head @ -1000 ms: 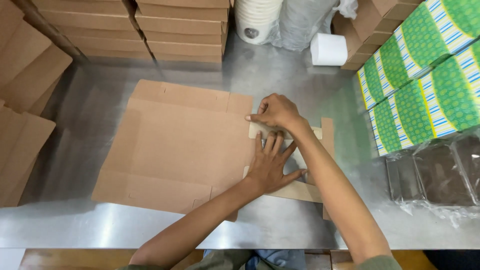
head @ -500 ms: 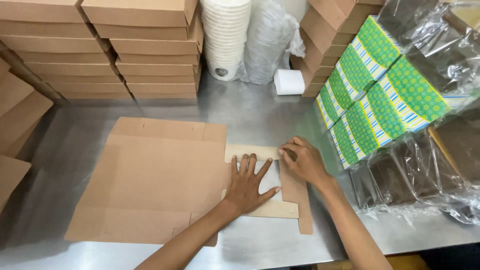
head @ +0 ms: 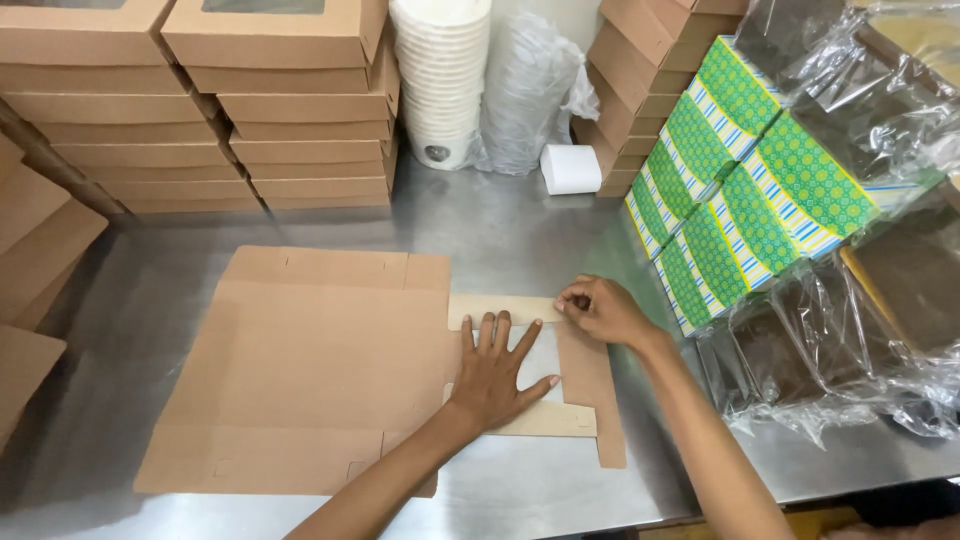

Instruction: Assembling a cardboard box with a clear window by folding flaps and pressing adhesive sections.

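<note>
Mostly flat box blank (head: 320, 370) (no walls raised) | left hand (head: 495, 375) splayed on window | right hand (head: 600, 310) pinching flap (head: 500, 306), folding unfinished

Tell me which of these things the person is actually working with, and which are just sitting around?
In use:
- flat cardboard box blank, lying unfolded on the steel table
- its window panel, pressed flat under the left hand
- right hand, pinching the panel's top edge

Lying about:
- stacks of folded brown boxes
- stack of white cups
- green patterned boxes
- clear plastic wrap
- white tape roll
</note>
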